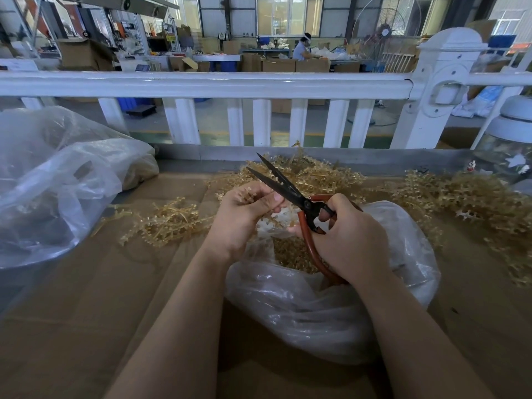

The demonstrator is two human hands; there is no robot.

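My right hand (349, 237) grips the red handles of a pair of scissors (283, 188), whose black blades stand slightly apart and point up and to the left. My left hand (244, 211) pinches a small yellowish plastic sprue piece (250, 196) right beside the blades. Both hands hover over an open clear plastic bag (316, 306) that holds several small cut yellowish pieces (290, 251).
Piles of yellowish plastic sprues lie on the cardboard-covered table (86, 283) at the centre back (316, 171), left (167, 220) and right (475, 197). A large clear bag (57, 180) sits at the left. A white railing (201, 84) borders the far edge; a jar (509, 139) stands far right.
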